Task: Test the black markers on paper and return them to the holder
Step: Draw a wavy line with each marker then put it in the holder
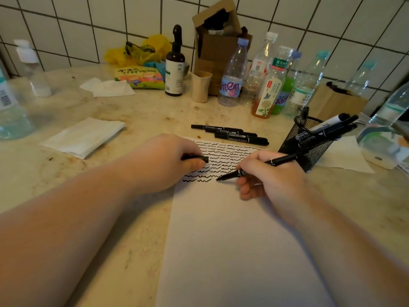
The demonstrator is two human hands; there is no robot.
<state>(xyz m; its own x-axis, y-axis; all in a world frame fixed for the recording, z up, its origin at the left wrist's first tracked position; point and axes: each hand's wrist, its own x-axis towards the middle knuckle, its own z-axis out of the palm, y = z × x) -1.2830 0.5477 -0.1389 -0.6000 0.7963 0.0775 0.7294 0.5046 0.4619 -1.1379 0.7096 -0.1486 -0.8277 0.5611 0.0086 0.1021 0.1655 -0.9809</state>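
A white sheet of paper point(232, 235) lies on the counter, its top covered with rows of black wavy lines. My right hand point(270, 176) grips an uncapped black marker point(281, 161) with the tip touching the paper at the end of the lowest line. My left hand point(168, 160) rests on the paper's left edge and pinches the marker's black cap point(199, 159). Three capped black markers point(232, 134) lie side by side just beyond the paper. A black mesh holder point(307, 145) at the right holds several markers point(334, 126).
Several plastic bottles point(267, 85), a dark pump bottle point(174, 67), a beige cup point(200, 86) and a cardboard box point(218, 43) line the tiled wall. Folded tissues point(84, 137) lie left of the paper. More paper and a white box point(380, 149) sit right of the holder.
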